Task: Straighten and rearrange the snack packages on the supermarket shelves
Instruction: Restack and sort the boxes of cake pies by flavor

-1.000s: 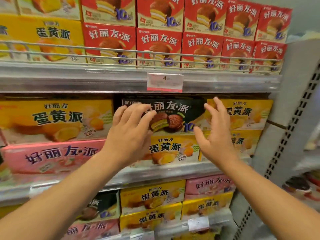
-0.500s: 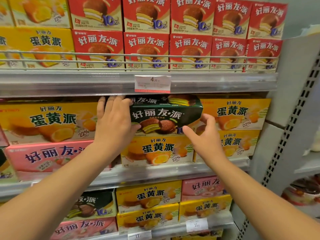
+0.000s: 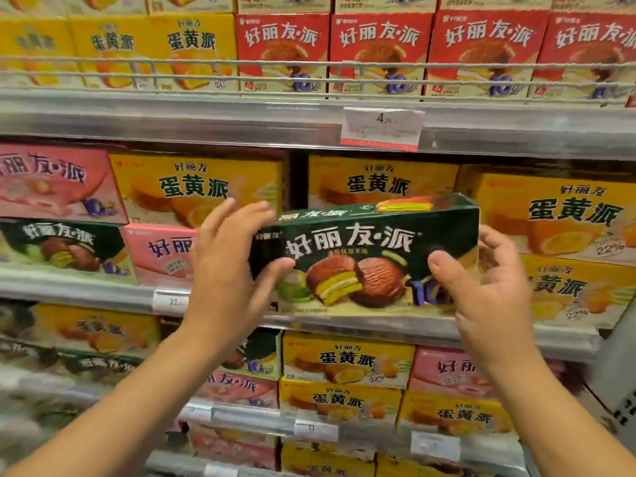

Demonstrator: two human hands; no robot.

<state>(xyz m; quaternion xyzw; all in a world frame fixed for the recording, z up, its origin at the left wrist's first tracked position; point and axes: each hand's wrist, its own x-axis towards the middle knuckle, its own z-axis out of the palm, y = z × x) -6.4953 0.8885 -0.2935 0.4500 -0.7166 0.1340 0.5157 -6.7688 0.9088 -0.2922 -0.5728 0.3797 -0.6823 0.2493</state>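
Step in hand: a misplaced package lifted clear for re-siting. I hold the dark green pie box (image 3: pixel 364 256) in front of the middle shelf (image 3: pixel 86 292), level with its front lip and ahead of the stacked yellow egg-yolk pie boxes (image 3: pixel 382 182). My left hand (image 3: pixel 227 270) has its grip on the box's left end, thumb across the printed face, fingers reaching over the top edge. My right hand (image 3: pixel 488 287) has its grip on the right end, thumb on the face and fingers curled behind it; both are closed on the box, neither slack. The box is tilted slightly, its top panel showing. Another green box (image 3: pixel 62 246) lies at the left of the same shelf, beside the pink boxes (image 3: pixel 161 253), and is probably the matching stock, though motion blur there leaves the print unclear. The next move calls for carrying the box leftward, squaring it to the shelf edge, and setting it face out among its own kind without disturbing the neighbouring stacks.
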